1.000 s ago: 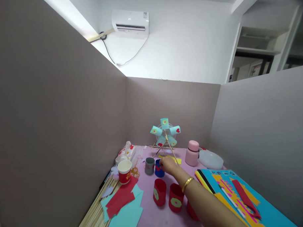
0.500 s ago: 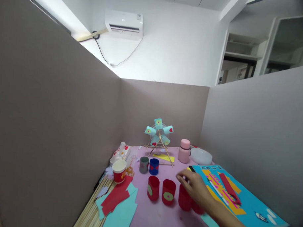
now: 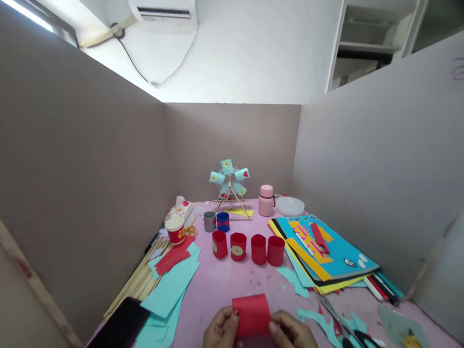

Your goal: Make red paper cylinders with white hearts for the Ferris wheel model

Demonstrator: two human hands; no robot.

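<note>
A red piece of paper (image 3: 252, 317), slightly curved, is held low over the near part of the table. My left hand (image 3: 221, 332) pinches its left edge, with the thumb on the face toward me. At its right edge, my right hand (image 3: 293, 337) grips it between thumb and fingers. Farther back, red paper cylinders stand in a row: one (image 3: 219, 244) and its neighbour (image 3: 237, 247) carry green flower shapes, while the other two (image 3: 259, 249) look plain. A grey cylinder (image 3: 209, 221) and a blue cylinder (image 3: 223, 222) stand behind them.
A paper-and-stick wheel model (image 3: 230, 186) stands at the back beside a pink bottle (image 3: 266, 200). Left are a paper cup (image 3: 175, 230), sticks (image 3: 137, 269), turquoise paper (image 3: 170, 288) and a phone (image 3: 118, 326). Scissors (image 3: 348, 328) lie right, near a blue pad (image 3: 351, 257).
My right hand has left the red cylinders at the right end of the row. Both hands now hold a red paper piece close to me. The view has tilted down.
</note>
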